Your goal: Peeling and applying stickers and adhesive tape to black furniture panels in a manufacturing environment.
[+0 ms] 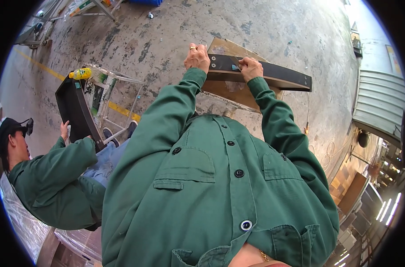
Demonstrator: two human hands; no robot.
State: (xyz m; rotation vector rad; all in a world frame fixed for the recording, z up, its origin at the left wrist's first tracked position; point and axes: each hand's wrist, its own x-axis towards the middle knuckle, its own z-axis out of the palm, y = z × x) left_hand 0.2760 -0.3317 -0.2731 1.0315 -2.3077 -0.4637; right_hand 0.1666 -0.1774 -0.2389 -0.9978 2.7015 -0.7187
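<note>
A long black drawer-like frame [278,73] lies across in front of me, with round metal fasteners at both ends. My left hand [197,58], a ring on one finger, is closed round its left end. Near the middle of the frame, my right hand [250,69] is closed in a pinch against the upper face. Beside those fingertips is a small blue-green patch [235,67]. Whatever the right fingers hold is too small to make out. Beneath the frame is a worn brown board [229,91] on a stand, partly hidden by my arms.
To my left, a seated co-worker [56,178] in green handles a similar black tray [71,107]. A yellow bottle [80,74] lies at that tray's far end, near a paint-marked metal stand [118,93]. A ribbed metal panel [380,95] stands at right, with cables [329,153] below it.
</note>
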